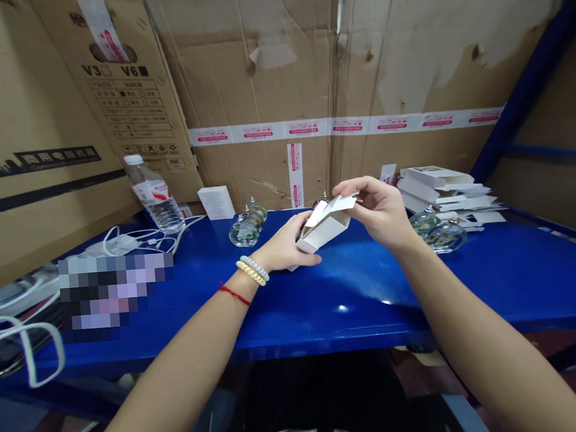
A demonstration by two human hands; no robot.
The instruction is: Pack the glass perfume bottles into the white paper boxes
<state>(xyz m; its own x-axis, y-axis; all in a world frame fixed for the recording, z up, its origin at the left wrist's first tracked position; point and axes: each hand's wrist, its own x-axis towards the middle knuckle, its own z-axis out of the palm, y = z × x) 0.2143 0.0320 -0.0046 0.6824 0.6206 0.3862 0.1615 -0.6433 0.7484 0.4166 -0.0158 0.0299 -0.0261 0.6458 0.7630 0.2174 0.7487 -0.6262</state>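
Blue table point(352, 294) is seen below. By the left hand point(285, 244), a small white box point(324, 232) is gripped over it; the flap point(342, 202) is pinched by the right hand point(380, 209). Being thin, light and bendy, it seems best held softly by its sides.

Cardboard box point(67, 119) marked "V3" and "V6"

On the box, at left, bold black print reads "V3" beside an empty checkbox point(105, 70) and "V6" beside a filled black one point(144, 71). Below are a table of small Chinese text point(130, 108), too fine to read, and a row of handling symbols point(150, 149). A black band point(59, 156) bears Chinese characters beginning "商用电脑". Red print on the white tape point(345, 126) and the bottle label point(152, 192) is illegible.
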